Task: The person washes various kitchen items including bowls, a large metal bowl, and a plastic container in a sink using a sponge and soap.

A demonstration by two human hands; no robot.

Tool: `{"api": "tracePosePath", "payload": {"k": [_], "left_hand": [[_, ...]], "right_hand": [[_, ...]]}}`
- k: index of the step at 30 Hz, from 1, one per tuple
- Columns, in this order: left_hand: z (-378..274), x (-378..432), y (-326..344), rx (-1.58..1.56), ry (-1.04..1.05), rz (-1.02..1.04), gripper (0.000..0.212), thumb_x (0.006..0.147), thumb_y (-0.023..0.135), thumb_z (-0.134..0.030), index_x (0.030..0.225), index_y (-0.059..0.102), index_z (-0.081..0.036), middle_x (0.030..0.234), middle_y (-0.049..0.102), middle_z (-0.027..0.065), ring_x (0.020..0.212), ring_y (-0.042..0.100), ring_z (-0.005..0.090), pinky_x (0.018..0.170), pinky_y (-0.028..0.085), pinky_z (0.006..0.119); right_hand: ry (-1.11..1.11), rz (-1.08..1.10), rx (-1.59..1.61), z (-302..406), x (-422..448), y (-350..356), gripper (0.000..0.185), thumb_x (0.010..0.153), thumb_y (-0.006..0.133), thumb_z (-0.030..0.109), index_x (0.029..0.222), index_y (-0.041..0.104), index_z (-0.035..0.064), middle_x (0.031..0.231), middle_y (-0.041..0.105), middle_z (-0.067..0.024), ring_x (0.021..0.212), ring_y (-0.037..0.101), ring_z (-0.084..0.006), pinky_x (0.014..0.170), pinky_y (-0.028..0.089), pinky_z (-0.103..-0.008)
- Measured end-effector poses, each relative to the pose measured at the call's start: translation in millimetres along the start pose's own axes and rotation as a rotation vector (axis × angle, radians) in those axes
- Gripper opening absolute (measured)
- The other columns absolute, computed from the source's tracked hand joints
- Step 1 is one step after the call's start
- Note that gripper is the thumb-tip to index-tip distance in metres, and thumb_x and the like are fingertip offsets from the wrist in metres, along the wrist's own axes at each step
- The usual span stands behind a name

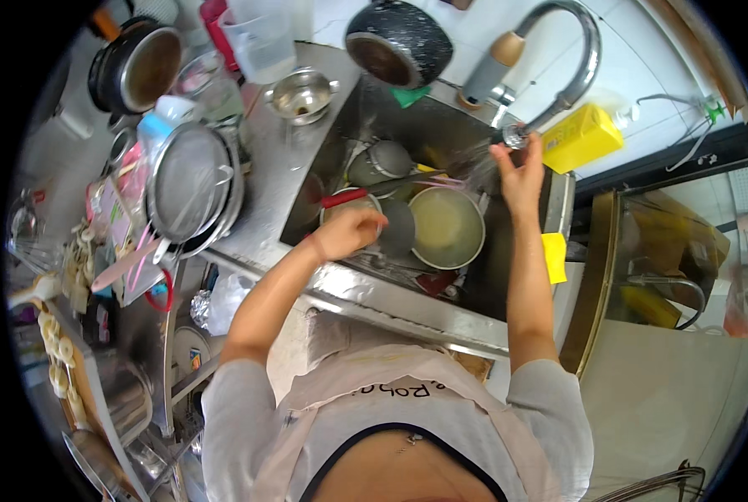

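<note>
My right hand (521,179) grips the clear end of the spray head (513,136) on the curved metal faucet (590,50). Water sprays from it down and leftward into the steel sink (480,276). Over the sink's near left part, my left hand (352,232) is curled at the edge of a dark grey container (398,227) and appears to hold it; both are blurred. Beside that container sits a round pot of cloudy yellowish liquid (446,226). A red-handled utensil (344,197) lies across the sink, before a grey pot (383,166).
Left of the sink, a small steel pot (302,97) stands on the counter, near a mesh strainer (191,182) atop piled kitchenware. A black pan (399,47) is at the back. A yellow bottle (581,138) stands right of the faucet; a yellow cloth (554,257) hangs at the right edge.
</note>
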State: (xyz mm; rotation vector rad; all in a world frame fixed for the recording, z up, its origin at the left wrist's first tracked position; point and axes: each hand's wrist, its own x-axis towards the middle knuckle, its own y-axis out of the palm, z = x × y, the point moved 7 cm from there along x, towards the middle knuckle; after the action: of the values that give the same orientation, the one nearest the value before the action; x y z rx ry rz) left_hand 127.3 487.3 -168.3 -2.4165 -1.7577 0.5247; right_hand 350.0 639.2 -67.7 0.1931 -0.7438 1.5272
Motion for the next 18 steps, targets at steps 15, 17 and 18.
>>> {"api": "tracePosePath", "payload": {"k": [15, 17, 18], "left_hand": [[168, 108, -2, 0.746, -0.635, 0.210, 0.040, 0.070, 0.059, -0.023, 0.106, 0.053, -0.009, 0.116, 0.046, 0.0126, 0.110, 0.041, 0.0301, 0.087, 0.038, 0.038], [142, 110, -9, 0.868, -0.708, 0.059, 0.040, 0.070, 0.057, -0.022, 0.107, 0.052, -0.009, 0.115, 0.046, 0.0131, 0.110, 0.041, 0.0318, 0.087, 0.038, 0.037], [128, 106, -15, 0.929, -0.746, -0.021, 0.040, 0.070, 0.057, -0.022, 0.108, 0.051, -0.009, 0.115, 0.045, 0.0134, 0.110, 0.040, 0.0327, 0.087, 0.037, 0.037]], "right_hand": [[0.568, 0.414, -0.954, -41, -143, -157, 0.069, 0.060, 0.071, 0.023, 0.122, 0.040, 0.0161, 0.125, 0.032, -0.0186, 0.109, 0.035, -0.0373, 0.086, 0.031, -0.0509], [0.496, 0.296, -0.948, -49, -146, -160, 0.066, 0.062, 0.065, 0.015, 0.122, 0.040, 0.0146, 0.120, 0.036, -0.0187, 0.105, 0.039, -0.0353, 0.085, 0.035, -0.0434], [0.458, 0.240, -0.941, -48, -143, -158, 0.064, 0.063, 0.063, 0.011, 0.122, 0.039, 0.0138, 0.117, 0.039, -0.0188, 0.102, 0.041, -0.0343, 0.084, 0.037, -0.0396]]}}
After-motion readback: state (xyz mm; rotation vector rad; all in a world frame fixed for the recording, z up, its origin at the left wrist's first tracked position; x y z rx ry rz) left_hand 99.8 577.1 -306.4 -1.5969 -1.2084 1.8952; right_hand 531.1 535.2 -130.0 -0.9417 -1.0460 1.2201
